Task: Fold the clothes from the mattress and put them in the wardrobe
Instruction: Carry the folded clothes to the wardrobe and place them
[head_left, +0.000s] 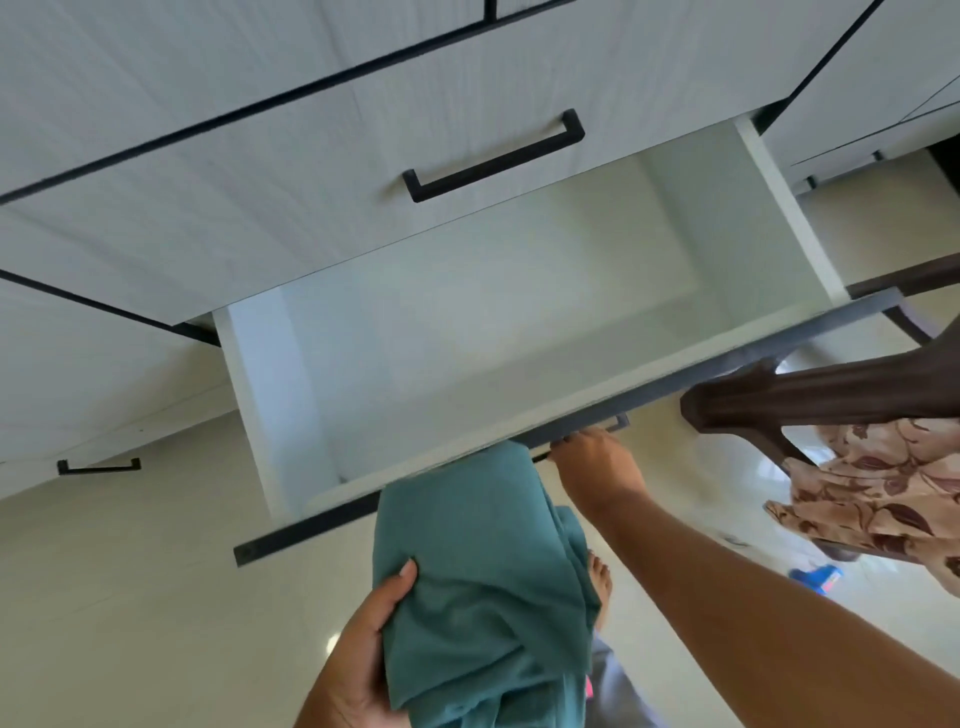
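A folded teal garment is held by my left hand, thumb on top and fingers under the cloth, just in front of the open wardrobe drawer. The drawer is pulled out and its pale inside shows nothing in it. My right hand grips the dark handle on the drawer's front panel, fingers curled over it. The garment's far edge overlaps the drawer's front edge.
A shut drawer with a black handle sits above the open one; another handle shows at the lower left. A dark wooden bed frame with floral fabric stands at the right. Cream floor tiles lie below, with a blue object.
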